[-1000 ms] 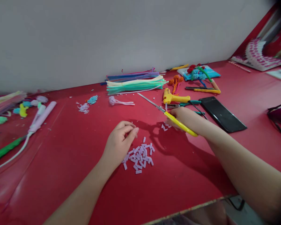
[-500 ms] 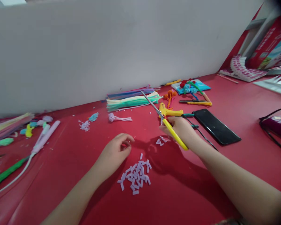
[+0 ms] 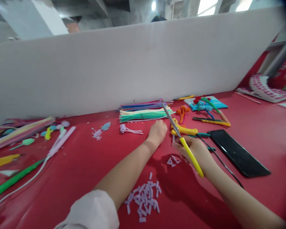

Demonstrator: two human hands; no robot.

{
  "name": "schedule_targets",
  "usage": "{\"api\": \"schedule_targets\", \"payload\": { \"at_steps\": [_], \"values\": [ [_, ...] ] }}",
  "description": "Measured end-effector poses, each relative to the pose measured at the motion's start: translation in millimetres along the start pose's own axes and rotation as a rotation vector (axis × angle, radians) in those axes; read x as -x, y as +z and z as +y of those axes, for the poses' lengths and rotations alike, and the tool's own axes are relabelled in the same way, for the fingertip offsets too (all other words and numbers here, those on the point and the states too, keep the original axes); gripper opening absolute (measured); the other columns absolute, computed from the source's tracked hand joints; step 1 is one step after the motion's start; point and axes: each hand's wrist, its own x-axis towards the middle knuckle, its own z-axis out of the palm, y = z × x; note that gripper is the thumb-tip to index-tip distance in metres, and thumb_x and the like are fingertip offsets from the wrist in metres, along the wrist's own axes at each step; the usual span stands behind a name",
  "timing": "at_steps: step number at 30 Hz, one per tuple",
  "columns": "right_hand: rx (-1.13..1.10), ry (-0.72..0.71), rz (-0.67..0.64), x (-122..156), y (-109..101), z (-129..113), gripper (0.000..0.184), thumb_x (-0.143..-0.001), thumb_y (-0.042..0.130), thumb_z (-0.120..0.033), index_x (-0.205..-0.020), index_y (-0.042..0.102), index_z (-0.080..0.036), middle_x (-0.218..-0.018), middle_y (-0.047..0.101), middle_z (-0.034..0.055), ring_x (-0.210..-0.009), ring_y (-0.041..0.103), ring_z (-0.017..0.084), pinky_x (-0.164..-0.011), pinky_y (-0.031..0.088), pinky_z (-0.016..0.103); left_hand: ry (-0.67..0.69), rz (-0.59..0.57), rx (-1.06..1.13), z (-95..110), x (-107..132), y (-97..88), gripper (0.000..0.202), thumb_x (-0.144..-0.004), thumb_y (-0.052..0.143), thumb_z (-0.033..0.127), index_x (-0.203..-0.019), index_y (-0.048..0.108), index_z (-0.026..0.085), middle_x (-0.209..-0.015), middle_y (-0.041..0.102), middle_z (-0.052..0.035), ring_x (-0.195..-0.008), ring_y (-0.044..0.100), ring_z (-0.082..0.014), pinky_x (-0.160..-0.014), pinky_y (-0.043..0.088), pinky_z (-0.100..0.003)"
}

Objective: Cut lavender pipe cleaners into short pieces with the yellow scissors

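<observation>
My right hand (image 3: 199, 151) grips a pair of scissors (image 3: 190, 155) by the yellow handles, the metal blades pointing up and away. A small lilac strip hangs by its fingertips. My left hand (image 3: 158, 131) is stretched forward, fingers curled down, just in front of a bundle of green and cream pipe cleaners (image 3: 143, 115); whatever lies under the fingers is hidden. Left of that hand lies a lilac pipe-cleaner piece (image 3: 131, 129) with a knotted head. Nearer me are a heap of short lilac pieces (image 3: 145, 197) and a few bent lilac pieces (image 3: 173, 161).
A yellow glue gun (image 3: 184, 129) and a black phone (image 3: 238, 152) lie to the right, with a dark cord between. At left are a pink heat tool (image 3: 62, 141) with a white cord and more pipe cleaners (image 3: 26, 132). A pale partition (image 3: 85, 76) rises behind.
My left hand has moved forward and right, from beside the lilac heap to the pipe-cleaner bundle, and its fingers have curled. The right hand still holds the scissors. The view has tilted up.
</observation>
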Motion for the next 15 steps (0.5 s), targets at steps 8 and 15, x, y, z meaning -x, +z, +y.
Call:
{"api": "schedule_targets", "payload": {
  "at_steps": [8, 15],
  "values": [
    [-0.006, 0.070, -0.058, 5, -3, -8, 0.014, -0.066, 0.045, -0.031, -0.066, 0.049, -0.018, -0.042, 0.043, -0.0043, -0.037, 0.040, 0.010, -0.037, 0.027, 0.021, -0.072, 0.038, -0.192, -11, 51, -21.9, 0.019, -0.076, 0.032, 0.005, -0.085, 0.048, 0.011, -0.084, 0.052, -0.0106, -0.080, 0.051, -0.0187, -0.068, 0.039, -0.030],
    [0.043, 0.037, -0.075, 4, 1, -11, 0.021, -0.066, 0.046, -0.037, -0.060, 0.047, -0.017, -0.044, 0.046, -0.0027, -0.038, 0.039, 0.009, -0.038, 0.027, 0.021, -0.345, 0.095, -0.326, -93, 146, -72.7, 0.023, -0.079, 0.029, 0.015, -0.089, 0.050, 0.014, -0.084, 0.056, -0.0095, -0.080, 0.054, -0.0184, -0.071, 0.039, -0.028]
  ]
}}
